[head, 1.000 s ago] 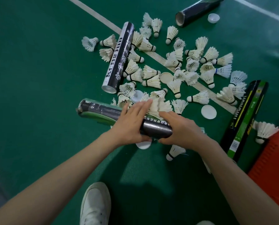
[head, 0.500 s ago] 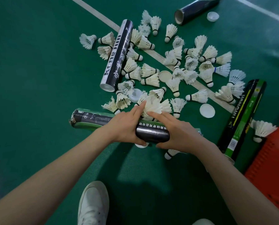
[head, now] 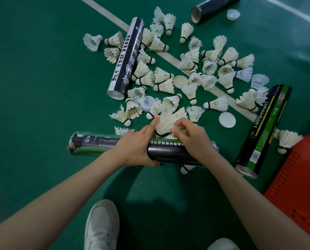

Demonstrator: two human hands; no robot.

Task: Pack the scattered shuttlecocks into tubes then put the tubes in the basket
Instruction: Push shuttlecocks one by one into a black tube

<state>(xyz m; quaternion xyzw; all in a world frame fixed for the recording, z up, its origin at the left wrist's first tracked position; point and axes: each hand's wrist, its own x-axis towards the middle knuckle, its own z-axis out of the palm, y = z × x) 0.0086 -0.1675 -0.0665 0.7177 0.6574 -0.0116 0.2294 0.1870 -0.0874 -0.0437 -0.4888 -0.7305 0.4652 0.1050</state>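
Shuttlecocks of white feather (head: 166,123), nested, sit just beyond the black-and-green cardboard tube (head: 168,152), which lies crosswise near centre. The right hand (head: 192,139) pinches them with curled fingers (head: 179,129); the left hand (head: 134,147) wraps the tube. An orange plastic basket (head: 294,186) sits near right.

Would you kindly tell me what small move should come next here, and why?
Probably carry the bunched shuttlecocks, pinched by the right hand, to the mouth of the tube that the left hand grips; they sit beside it, not inside.
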